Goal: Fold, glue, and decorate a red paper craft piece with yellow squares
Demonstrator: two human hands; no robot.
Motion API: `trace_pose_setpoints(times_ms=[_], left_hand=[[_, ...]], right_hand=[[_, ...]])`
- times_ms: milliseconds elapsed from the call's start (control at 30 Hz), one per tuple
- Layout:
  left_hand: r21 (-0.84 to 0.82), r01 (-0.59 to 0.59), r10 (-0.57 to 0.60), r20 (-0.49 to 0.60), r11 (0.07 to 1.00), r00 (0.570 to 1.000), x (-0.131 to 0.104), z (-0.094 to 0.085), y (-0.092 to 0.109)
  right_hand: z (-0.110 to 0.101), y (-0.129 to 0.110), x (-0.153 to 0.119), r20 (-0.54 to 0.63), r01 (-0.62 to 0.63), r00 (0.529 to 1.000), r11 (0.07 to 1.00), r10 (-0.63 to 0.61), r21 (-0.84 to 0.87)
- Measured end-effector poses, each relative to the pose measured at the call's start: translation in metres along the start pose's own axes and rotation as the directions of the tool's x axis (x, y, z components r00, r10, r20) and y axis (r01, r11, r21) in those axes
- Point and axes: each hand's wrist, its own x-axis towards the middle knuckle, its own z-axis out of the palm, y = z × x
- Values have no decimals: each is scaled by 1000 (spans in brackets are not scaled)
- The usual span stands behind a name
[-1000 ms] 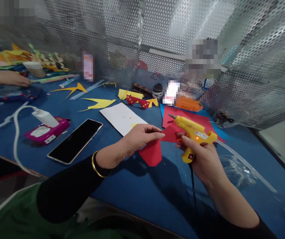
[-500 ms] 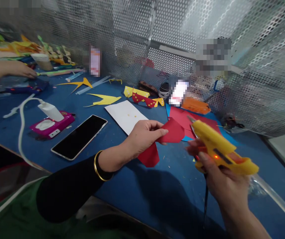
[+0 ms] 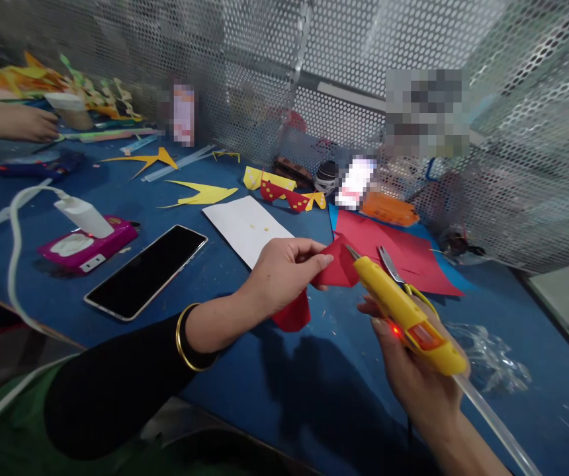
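Observation:
Between thumb and fingers, my left hand (image 3: 284, 274) pinches a red paper cutout (image 3: 339, 266), part of which hangs below the palm. My right hand (image 3: 418, 370) is wrapped round a yellow hot glue gun (image 3: 398, 304) with a red light lit on its side and a clear glue stick (image 3: 497, 423) sticking out of its rear. The nozzle points at the cutout's right edge; whether it touches the paper I cannot tell. Behind the gun, scissors (image 3: 388, 263) lie on red paper sheets (image 3: 413, 254), partly hidden by it. White paper (image 3: 249, 228) lies beyond my left hand.
Left of my arm lie a black-screened phone (image 3: 148, 271) and a purple power socket (image 3: 90, 244) with a plug and white cable. Paper glasses (image 3: 284, 195) and yellow cutouts (image 3: 202, 193) sit farther back. Another person's hand (image 3: 21, 122) rests at far left. Crumpled clear plastic (image 3: 493, 357) lies right.
My right hand has swung the glue gun left and turned it, bringing the nozzle to the red cutout. The scissors behind it show more. My left hand keeps its pinch.

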Motion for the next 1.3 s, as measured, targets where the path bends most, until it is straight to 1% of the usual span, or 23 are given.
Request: trace_pose_setpoints(times_ms=[100, 267, 400, 533, 667, 800, 1067, 1300], left_hand=[[12, -10, 11, -7, 1000, 1000, 0, 0, -2], [30, -36, 37, -26, 999, 999, 1, -1, -6], [45, -48, 49, -26, 998, 998, 1, -1, -6], [61, -59, 59, 2, 996, 998, 0, -1, -6], [89, -60, 61, -4, 994, 998, 0, -1, -7], [105, -65, 66, -8, 992, 998, -1, -1, -7], [177, -105, 110, -19, 979, 994, -1, -2, -8], [161, -90, 94, -15, 983, 995, -1, -1, -7]], right_hand=[[2, -1, -1, -26, -30, 999, 999, 31, 29], [0, -3, 1, -3, 40, 999, 999, -40, 4], [0, -5, 2, -16, 32, 999, 999, -33, -36], [1, -4, 2, 4, 39, 999, 996, -38, -74], [2, -3, 2, -1, 52, 999, 994, -53, -100], [2, -3, 2, -11, 72, 997, 992, -73, -101], [2, -4, 2, -15, 60, 998, 991, -62, -121], [2, -3, 3, -10, 73, 997, 990, -74, -123]])
